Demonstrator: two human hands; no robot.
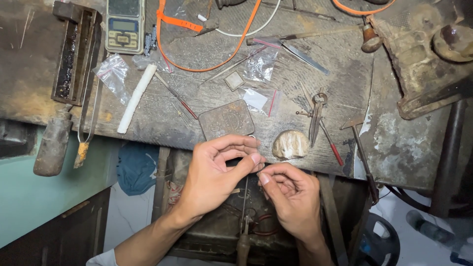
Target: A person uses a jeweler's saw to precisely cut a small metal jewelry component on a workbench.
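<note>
My left hand [217,170] and my right hand [290,194] meet at the front edge of a worn wooden workbench [305,103]. Both pinch a thin piece of metal wire [259,167] between thumb and fingertips, the hands almost touching. Just beyond my left hand lies a flat dark metal tin [226,119]. A pale rounded lump [290,144] sits right of my fingertips. Below the hands a long thin tool [244,216] with a wooden handle points up from an open drawer.
On the bench lie a small digital scale [125,24], a white stick [136,97], small plastic bags [113,74], dividers [317,116], a small hammer [359,148], files, an orange cord [236,47] and a dark ingot mould [74,51]. A heavy metal vise [428,64] stands at right.
</note>
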